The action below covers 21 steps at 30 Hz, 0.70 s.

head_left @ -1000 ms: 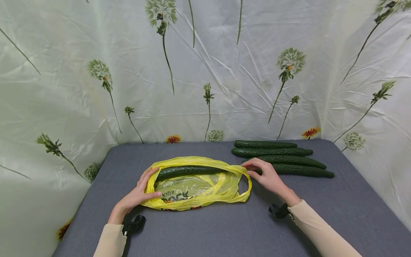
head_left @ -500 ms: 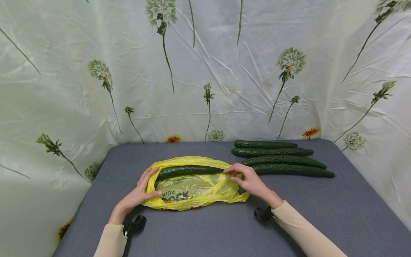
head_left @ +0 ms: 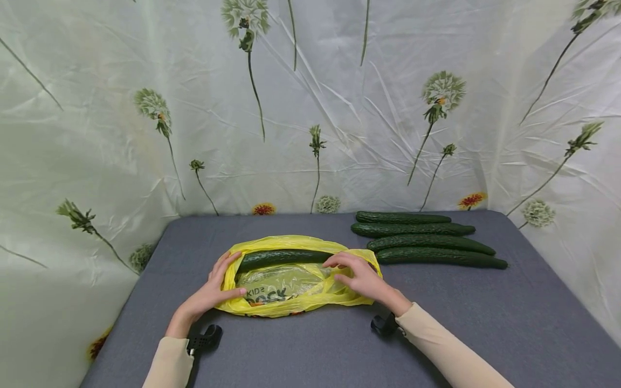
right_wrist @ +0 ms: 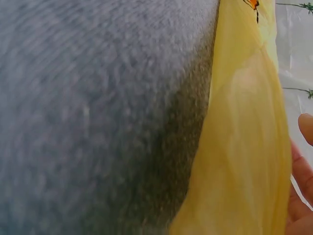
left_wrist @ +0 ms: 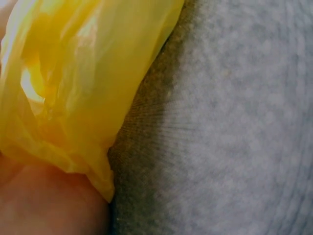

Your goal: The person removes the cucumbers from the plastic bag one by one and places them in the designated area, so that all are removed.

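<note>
From the head view, bare grey table lies at 6 o'clock of the yellow bag, four cucumbers at 2 o'clock. One cucumber lies inside. Left hand pinches the bag's left rim; right hand — earlier by the loose cucumbers — now grips the right rim. Left wrist view: plastic against skin. Right wrist view: bag edge — fingertips at 3 o'clock.

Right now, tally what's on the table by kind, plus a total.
Cucumbers: 5. One in the bag, four in a row on the table.
Yellow bags: 1.
Total: 6.
</note>
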Available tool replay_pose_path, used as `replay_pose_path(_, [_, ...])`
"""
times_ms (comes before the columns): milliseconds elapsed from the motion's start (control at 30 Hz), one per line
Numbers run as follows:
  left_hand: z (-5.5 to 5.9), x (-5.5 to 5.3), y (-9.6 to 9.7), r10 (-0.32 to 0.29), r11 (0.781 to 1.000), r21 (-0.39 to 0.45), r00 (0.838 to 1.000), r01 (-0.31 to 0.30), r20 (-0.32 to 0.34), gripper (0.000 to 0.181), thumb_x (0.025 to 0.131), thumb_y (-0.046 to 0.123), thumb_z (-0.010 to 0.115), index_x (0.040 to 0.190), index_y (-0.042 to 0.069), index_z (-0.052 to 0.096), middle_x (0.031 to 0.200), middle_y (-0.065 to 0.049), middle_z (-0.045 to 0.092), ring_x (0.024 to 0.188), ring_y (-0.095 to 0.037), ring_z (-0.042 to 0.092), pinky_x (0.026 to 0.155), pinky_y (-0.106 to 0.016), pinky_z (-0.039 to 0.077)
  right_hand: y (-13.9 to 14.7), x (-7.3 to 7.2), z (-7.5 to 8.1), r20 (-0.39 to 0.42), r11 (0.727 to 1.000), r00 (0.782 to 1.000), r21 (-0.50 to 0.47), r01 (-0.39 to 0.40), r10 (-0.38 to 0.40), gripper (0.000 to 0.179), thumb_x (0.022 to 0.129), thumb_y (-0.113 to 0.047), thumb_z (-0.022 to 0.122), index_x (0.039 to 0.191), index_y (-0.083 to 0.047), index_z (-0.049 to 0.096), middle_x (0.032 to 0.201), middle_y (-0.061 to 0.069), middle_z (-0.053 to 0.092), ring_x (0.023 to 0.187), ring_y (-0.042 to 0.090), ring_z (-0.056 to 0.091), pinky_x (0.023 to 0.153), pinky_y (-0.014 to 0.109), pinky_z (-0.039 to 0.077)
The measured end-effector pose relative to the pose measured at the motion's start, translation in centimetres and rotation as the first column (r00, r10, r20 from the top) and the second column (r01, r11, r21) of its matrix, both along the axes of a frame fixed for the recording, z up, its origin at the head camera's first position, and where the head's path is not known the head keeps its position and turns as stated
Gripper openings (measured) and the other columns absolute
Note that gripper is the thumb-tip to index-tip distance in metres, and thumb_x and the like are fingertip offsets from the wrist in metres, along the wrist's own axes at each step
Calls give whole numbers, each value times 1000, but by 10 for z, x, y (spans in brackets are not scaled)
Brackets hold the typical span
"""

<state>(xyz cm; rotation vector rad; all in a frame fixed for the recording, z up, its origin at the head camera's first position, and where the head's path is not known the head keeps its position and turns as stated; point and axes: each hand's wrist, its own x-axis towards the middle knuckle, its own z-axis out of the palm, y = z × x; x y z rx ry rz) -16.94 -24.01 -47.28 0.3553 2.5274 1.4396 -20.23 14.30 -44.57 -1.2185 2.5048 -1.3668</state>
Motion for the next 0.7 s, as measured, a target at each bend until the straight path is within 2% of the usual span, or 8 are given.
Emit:
replay_pose_path(133, [1, 0, 1, 2, 1000, 2, 1000, -2, 1, 86, 87, 27, 71, 154, 22, 18, 157, -13, -12, 138, -46, -15, 91, -79, 5, -5, 0, 0, 12, 1000, 1000, 20, 1, -1, 29, 91, 2, 61, 121, -3, 61, 121, 9, 60, 111, 30, 56, 91, 49, 45])
replay_pose_path(400, [4, -1, 2, -1, 1000, 10, 1000, 2, -9, 86, 86, 24, 72, 153, 19, 19, 156, -16, -10, 137, -49, -15, 91, -79, 3, -16, -8, 2, -3, 995, 997, 63, 75, -75, 35, 89, -2, 65, 123, -8, 63, 129, 10, 57, 124, 28, 48, 102, 48, 36])
replay_pose_path(700, [1, -1, 1, -2, 1000, 9, 1000, 2, 2, 85, 87, 26, 70, 154, 20, 18, 157, -14, -12, 138, -46, -15, 92, -78, 4, -21, -19, 3, 8, 992, 996, 88, 93, -94, 40, 89, 1, 65, 127, -9, 60, 130, 6, 55, 124, 27, 47, 100, 50, 37])
